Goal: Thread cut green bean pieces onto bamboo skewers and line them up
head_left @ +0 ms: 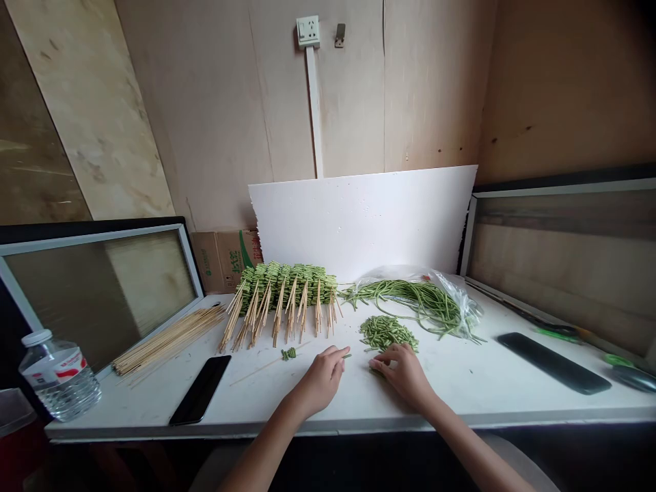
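Observation:
My left hand is over the middle of the table, fingers closed, with a short cut piece of green bean sticking out at the fingertips. To its right my right hand is bent down to the tabletop, its fingertips closed on cut bean pieces. Just beyond it lies a loose heap of cut green beans. Left of my left hand, a thin wooden skewer lies flat, with a few bean pieces threaded near one end.
Filled bean skewers are stacked at the back. Bare skewers lie at left, near a black phone and a water bottle. Long beans spill from a plastic bag. A dark flat case lies at right.

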`<state>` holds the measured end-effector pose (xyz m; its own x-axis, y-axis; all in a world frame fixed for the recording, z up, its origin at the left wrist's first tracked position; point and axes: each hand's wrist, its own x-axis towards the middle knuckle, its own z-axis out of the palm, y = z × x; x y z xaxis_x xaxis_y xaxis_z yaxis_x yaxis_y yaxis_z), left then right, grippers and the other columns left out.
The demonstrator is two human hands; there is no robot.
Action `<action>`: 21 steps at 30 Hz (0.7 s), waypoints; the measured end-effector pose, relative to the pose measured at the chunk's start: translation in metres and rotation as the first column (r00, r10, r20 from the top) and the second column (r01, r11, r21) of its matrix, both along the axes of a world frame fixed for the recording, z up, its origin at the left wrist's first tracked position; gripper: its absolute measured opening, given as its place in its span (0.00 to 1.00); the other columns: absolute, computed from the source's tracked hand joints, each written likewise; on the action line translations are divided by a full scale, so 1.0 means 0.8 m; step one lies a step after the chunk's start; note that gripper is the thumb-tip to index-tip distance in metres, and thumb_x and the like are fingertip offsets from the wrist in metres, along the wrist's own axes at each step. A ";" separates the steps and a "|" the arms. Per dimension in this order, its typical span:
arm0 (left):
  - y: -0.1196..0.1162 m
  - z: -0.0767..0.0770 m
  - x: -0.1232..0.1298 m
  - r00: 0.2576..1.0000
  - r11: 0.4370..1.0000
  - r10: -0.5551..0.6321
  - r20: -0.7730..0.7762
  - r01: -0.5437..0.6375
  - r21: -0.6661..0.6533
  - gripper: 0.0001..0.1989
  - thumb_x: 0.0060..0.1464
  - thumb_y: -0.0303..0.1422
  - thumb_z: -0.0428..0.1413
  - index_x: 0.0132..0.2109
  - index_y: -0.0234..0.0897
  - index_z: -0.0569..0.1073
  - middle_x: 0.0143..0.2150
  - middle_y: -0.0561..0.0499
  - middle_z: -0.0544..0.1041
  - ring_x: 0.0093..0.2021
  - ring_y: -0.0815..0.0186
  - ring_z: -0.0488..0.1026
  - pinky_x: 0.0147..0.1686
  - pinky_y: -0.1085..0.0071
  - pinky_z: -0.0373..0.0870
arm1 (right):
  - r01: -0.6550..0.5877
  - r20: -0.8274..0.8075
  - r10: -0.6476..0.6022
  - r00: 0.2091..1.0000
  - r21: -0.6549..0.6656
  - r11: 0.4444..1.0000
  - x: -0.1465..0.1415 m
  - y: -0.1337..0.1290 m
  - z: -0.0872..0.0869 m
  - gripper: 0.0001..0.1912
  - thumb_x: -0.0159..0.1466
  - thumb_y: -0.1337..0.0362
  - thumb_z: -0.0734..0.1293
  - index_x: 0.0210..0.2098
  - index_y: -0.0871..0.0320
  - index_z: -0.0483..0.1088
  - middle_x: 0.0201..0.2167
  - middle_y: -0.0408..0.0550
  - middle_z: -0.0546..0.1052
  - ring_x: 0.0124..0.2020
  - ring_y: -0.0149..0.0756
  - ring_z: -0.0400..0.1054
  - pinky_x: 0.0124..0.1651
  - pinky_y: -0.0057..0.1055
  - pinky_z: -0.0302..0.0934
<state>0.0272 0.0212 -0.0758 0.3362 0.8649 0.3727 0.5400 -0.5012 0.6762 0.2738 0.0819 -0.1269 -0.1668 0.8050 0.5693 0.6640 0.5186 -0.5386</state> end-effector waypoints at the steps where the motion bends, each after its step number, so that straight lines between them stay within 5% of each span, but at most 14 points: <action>1: 0.000 0.000 0.000 1.000 1.000 -0.008 0.002 0.008 -0.007 0.22 0.71 0.35 0.44 0.66 0.38 0.72 0.46 0.44 0.79 0.45 0.62 0.76 0.53 0.64 0.71 | -0.001 -0.002 0.001 1.000 0.023 1.000 0.000 0.000 0.001 0.23 0.66 0.43 0.68 0.29 0.53 0.83 0.29 0.53 0.78 0.37 0.49 0.68 0.41 0.43 0.63; 6: -0.002 0.003 0.002 0.997 0.998 0.006 0.077 -0.001 -0.064 0.25 0.69 0.32 0.50 0.70 0.41 0.65 0.42 0.48 0.82 0.35 0.64 0.74 0.46 0.64 0.72 | -0.087 -0.050 0.090 0.995 0.056 0.995 -0.009 -0.018 0.035 0.23 0.71 0.46 0.63 0.32 0.53 0.81 0.29 0.52 0.78 0.34 0.46 0.70 0.44 0.46 0.66; 9: -0.008 0.007 0.005 0.998 1.000 0.018 0.053 -0.017 -0.026 0.25 0.68 0.31 0.52 0.70 0.46 0.66 0.42 0.49 0.82 0.39 0.62 0.75 0.50 0.62 0.71 | -0.287 -0.074 0.288 0.955 0.021 0.958 -0.023 -0.040 0.057 0.17 0.69 0.47 0.67 0.46 0.51 0.81 0.36 0.51 0.80 0.40 0.46 0.71 0.42 0.41 0.67; 13: -0.015 0.013 0.009 0.999 0.998 0.027 0.028 -0.029 0.061 0.25 0.68 0.31 0.54 0.69 0.48 0.67 0.44 0.48 0.82 0.47 0.59 0.74 0.53 0.62 0.70 | -0.364 -0.109 0.372 0.922 0.090 0.927 -0.037 -0.059 0.069 0.11 0.68 0.52 0.70 0.42 0.49 0.81 0.34 0.49 0.80 0.39 0.44 0.70 0.42 0.40 0.66; 18: -0.018 0.024 0.011 0.998 0.972 0.059 0.019 -0.061 0.227 0.09 0.66 0.32 0.58 0.49 0.43 0.82 0.43 0.48 0.83 0.47 0.57 0.75 0.48 0.62 0.69 | -0.326 -0.153 0.361 0.920 0.211 0.921 -0.038 -0.065 0.078 0.07 0.69 0.56 0.70 0.42 0.50 0.79 0.33 0.50 0.80 0.38 0.45 0.70 0.41 0.41 0.65; 21: -0.019 0.029 0.012 0.997 0.950 0.062 -0.038 -0.047 0.309 0.08 0.67 0.29 0.56 0.44 0.41 0.82 0.38 0.48 0.83 0.41 0.59 0.75 0.46 0.62 0.67 | -0.349 -0.111 0.385 0.916 0.252 0.903 -0.040 -0.069 0.084 0.06 0.69 0.58 0.70 0.41 0.50 0.79 0.33 0.50 0.79 0.37 0.45 0.69 0.41 0.43 0.65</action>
<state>0.0370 0.0061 -0.0530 0.3148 0.7284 0.6085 0.5994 -0.6497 0.4675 0.2422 0.0267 -0.0595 -0.3212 0.5534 0.7685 0.3215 0.8270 -0.4612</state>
